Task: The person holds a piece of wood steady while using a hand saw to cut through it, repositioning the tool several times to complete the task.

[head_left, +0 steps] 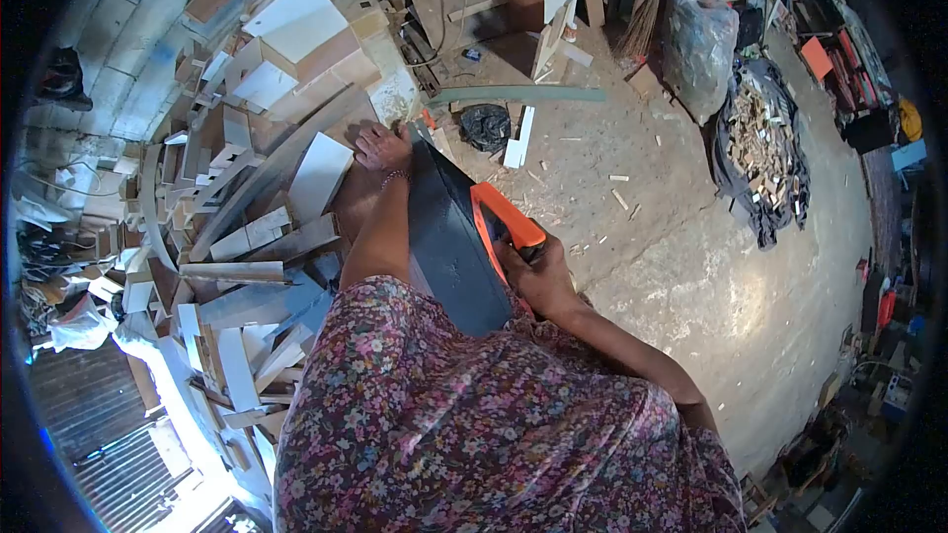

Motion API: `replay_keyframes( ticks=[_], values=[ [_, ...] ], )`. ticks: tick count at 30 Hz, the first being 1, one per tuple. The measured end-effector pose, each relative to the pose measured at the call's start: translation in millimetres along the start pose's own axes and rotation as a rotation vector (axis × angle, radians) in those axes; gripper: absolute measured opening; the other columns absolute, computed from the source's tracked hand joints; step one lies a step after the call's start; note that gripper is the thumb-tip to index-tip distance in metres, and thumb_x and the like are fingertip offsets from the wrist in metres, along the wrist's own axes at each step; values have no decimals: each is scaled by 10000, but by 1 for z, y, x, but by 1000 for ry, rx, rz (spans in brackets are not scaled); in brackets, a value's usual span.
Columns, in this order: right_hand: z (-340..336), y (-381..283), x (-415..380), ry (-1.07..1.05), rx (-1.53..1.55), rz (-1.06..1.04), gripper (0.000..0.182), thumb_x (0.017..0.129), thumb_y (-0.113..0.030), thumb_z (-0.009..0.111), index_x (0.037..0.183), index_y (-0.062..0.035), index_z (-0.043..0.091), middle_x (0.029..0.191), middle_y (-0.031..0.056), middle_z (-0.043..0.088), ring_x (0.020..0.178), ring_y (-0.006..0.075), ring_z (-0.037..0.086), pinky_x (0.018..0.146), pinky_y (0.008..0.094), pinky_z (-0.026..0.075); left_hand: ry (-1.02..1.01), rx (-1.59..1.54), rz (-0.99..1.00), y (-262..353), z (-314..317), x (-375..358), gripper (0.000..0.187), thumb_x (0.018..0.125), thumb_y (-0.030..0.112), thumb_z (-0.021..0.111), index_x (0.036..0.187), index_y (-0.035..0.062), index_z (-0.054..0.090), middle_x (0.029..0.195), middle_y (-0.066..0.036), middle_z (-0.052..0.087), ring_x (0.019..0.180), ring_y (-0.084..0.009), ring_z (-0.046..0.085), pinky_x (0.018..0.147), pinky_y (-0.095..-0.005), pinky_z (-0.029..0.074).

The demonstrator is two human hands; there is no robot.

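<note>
Handsaw [513,215], orange grip, dark blade hard to tell from the dark surface beneath — held in your right hand [541,281], fingers wrapped around the lower part of the grip. It lies along the right side of the dark panel [449,266], pointing away from you.

Panel: slate-coloured, smooth, faintly scuffed; long axis running from your lap outward, leaning slightly left, and narrowing toward the far end. It lies between your hands: the right hand is nearer its close, right-hand edge; the left hand [383,149] is at its far left edge.

Left hand: open, palm down, fingers loosely spread over brown wood beside the panel — whether it presses on the panel too, you cannot tell. Thin bracelet [395,176] at the wrist.

Clothing: floral cloth [444,395], soft and folded, meeting the panel's near end.

Surroundings: white-faced board [321,175] and angular offcuts, heaped left; crumpled black plastic [485,126] beside a pale strip [520,138]; long greenish strip [523,94], slightly bowed; rough concrete floor [671,237], chip-strewn; small wood pieces [765,133] piled on dark cloth, right.
</note>
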State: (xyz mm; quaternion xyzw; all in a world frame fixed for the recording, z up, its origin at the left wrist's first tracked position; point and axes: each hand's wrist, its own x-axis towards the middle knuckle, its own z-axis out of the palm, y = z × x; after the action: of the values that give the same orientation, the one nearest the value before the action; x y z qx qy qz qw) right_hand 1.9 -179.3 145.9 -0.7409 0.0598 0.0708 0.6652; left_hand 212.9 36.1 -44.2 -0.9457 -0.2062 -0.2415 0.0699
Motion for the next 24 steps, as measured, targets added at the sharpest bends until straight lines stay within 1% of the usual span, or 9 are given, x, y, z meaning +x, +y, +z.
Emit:
replay_keyframes(
  ticks=[2, 7, 13, 16, 18, 19, 21, 22, 24],
  values=[
    [2, -1, 1, -9, -50, 0, 178, 780, -116, 577, 883, 7, 502, 592, 117, 500, 522, 139, 454, 509, 301, 398, -89, -38, 3, -1, -8, 2, 590, 672, 514, 562, 1046, 58, 550, 1035, -126, 487, 961, -282, 438, 720, -456, 370],
    [25, 21, 29, -19, -78, 52, 198, 780, -121, 575, 907, 17, 510, 626, 118, 517, 566, 137, 463, 541, 294, 406, -97, -48, -31, 1, -6, 1, 590, 685, 515, 550, 1070, 68, 537, 1053, -128, 478, 972, -285, 431, 722, -466, 365],
    [47, 53, 82, 60, -43, 19, 199, 774, -112, 575, 905, 24, 513, 691, 167, 568, 642, 192, 567, 589, 312, 435, -128, -2, -20, -3, 5, 0, 591, 696, 539, 531, 1083, 91, 527, 1058, -119, 473, 980, -291, 419, 745, -478, 353],
    [46, 52, 89, 86, -90, 1, 207, 765, -119, 590, 895, 24, 516, 748, 200, 590, 734, 264, 616, 617, 325, 448, -119, -19, -8, -5, 7, 3, 573, 714, 543, 512, 1070, 94, 524, 1058, -114, 468, 984, -290, 415, 758, -494, 349],
    [44, 49, 85, 166, -37, -63, 177, 765, -127, 596, 808, 27, 520, 549, 67, 516, 485, 123, 502, 450, 298, 390, -112, -35, -20, -2, 0, 2, 553, 721, 543, 508, 1031, 85, 525, 1062, -105, 459, 986, -281, 412, 764, -501, 348],
    [43, 47, 84, 193, -30, -67, 177, 765, -127, 596, 808, 27, 520, 549, 67, 516, 485, 123, 502, 450, 298, 390, -103, -47, 4, -1, -1, 1, 553, 721, 543, 508, 1031, 85, 525, 1062, -105, 459, 986, -281, 412, 764, -501, 348],
    [45, 43, 79, 238, -67, -192, 242, 757, -147, 611, 881, 34, 508, 623, 175, 556, 580, 272, 590, 517, 346, 431, -124, -55, -3, -4, 2, 3, 578, 706, 562, 516, 1023, 79, 528, 1066, -105, 456, 987, -280, 409, 759, -495, 345],
    [46, 41, 77, 177, -75, -70, 318, 763, -204, 629, 925, 33, 494, 692, 232, 563, 686, 356, 597, 565, 376, 445, -153, -35, -28, -4, 8, 6, 655, 685, 619, 498, 1055, 79, 518, 1075, -111, 451, 992, -288, 405, 771, -502, 336],
    [48, 38, 76, 164, -139, -50, 342, 768, -244, 628, 923, 31, 498, 685, 226, 563, 672, 346, 599, 560, 372, 445, -99, -26, 12, -4, 10, 1, 699, 672, 647, 484, 1070, 72, 512, 1082, -114, 446, 1002, -294, 400, 781, -508, 329]
  ],
)
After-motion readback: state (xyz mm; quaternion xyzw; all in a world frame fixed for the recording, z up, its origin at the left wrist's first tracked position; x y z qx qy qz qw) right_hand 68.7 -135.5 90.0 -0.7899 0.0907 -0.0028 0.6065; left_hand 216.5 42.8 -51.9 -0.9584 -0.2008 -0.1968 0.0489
